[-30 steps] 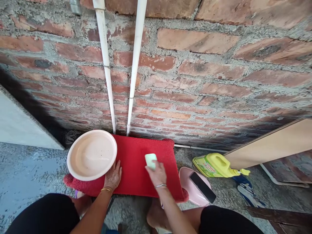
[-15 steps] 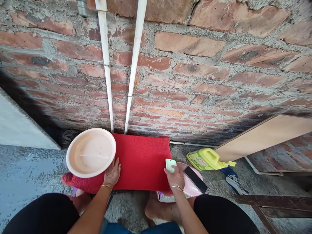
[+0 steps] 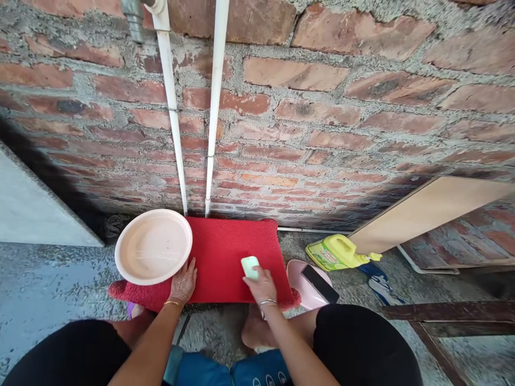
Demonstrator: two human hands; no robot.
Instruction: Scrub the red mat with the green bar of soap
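at the nearest edge, a blue cloth (image 3: 205,370) shows between two black-clad knees (image 3: 370,343), more of it in view than half a second ago; its lower part is cut off. the left hand (image 3: 183,284) lies palm down on the red cloth (image 3: 225,246), fingers straight and gripping nothing, just beside the basin (image 3: 155,241), as it was before. the right hand (image 3: 262,284) is clamped on the pale green block (image 3: 250,262), over the right-hand part of the red cloth; half a second ago the two were out at the cloth's right edge, and now they are back nearer its middle. the fingers cover the block's near end, and its underside is hidden. whatever lies beneath the cloth is hidden too. the basin sits over the cloth's left end; whether it holds water is hard to tell.

to the right, a dark phone (image 3: 321,284) rests on a pink dish (image 3: 296,276), partly covering it. beyond lies a yellow jug (image 3: 333,252) on its side, its label too small to read. farther back, a dark bundle (image 3: 115,226) is hard to make out in shadow. against the brick wall (image 3: 298,72), two white pipes (image 3: 171,86) and a metal fitting (image 3: 133,21) are cut off at the top.
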